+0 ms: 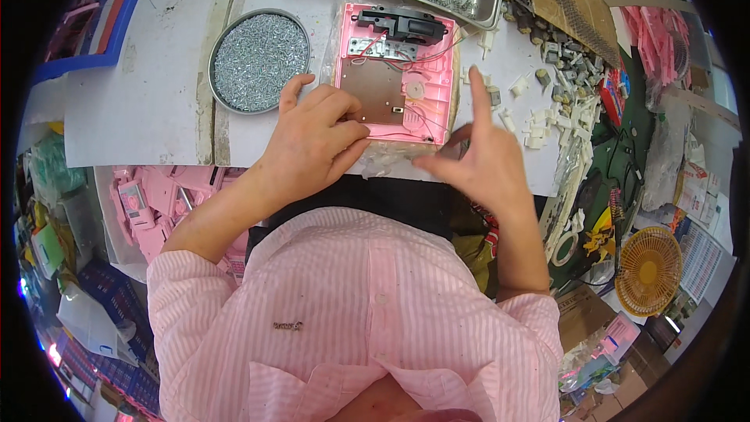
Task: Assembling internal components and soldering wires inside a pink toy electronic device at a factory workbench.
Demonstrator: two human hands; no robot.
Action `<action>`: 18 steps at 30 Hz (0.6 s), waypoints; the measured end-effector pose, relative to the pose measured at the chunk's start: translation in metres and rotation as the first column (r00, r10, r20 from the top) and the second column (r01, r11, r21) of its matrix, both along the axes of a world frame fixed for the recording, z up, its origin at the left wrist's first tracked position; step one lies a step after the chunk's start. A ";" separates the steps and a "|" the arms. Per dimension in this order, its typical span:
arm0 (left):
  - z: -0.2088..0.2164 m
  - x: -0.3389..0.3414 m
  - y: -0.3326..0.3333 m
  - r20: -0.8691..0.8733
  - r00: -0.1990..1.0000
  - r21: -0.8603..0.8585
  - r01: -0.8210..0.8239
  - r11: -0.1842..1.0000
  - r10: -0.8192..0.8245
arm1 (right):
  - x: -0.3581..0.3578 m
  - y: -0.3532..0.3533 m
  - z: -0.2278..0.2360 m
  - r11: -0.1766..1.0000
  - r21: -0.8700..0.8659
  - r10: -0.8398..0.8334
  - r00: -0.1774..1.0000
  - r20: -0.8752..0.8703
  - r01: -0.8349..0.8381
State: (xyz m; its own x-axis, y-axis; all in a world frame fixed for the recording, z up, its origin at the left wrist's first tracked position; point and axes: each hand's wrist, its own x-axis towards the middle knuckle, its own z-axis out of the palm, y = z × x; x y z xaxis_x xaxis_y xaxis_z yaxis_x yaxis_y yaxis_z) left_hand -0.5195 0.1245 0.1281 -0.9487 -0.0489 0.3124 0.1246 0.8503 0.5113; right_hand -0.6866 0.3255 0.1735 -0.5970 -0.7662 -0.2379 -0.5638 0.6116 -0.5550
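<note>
An open pink plastic housing (440, 92) lies on the white table before me, with clear plastic wrap beneath it. Inside it sit a brown circuit board (373, 90), a black cassette-like mechanism (405, 25), a silvery plate (383, 49) and thin wires. My left hand (312, 139) is closed at the housing's near left corner, thumb and fingertips against its edge; whether a small part is pinched there is hidden. Beside the near right corner is my right hand (491, 158), index finger stretched out and thumb apart, with nothing visible in it.
Small silvery screws fill a round dish (213, 70) on the left. Behind the housing stands a metal tray (498, 8) with springs. White plastic pieces (539, 131) and small motors are scattered at right, near cardboard (570, 8). Pink parts (160, 199) fill a bin lower left.
</note>
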 end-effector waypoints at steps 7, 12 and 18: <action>-0.006 -0.020 0.036 -0.148 0.970 0.142 0.213 0.967 -0.192 | 0.015 0.026 0.042 0.922 -0.262 0.385 0.583 0.716 -0.287; -0.013 -0.013 0.033 -0.253 0.934 0.064 0.278 0.959 -0.253 | -0.004 -0.004 -0.020 0.797 -0.428 0.316 0.899 -0.304 -0.425; -0.011 0.004 0.009 -0.227 0.974 0.077 0.009 0.997 0.009 | 0.010 -0.009 -0.031 0.836 -0.267 0.375 0.854 -0.360 -0.479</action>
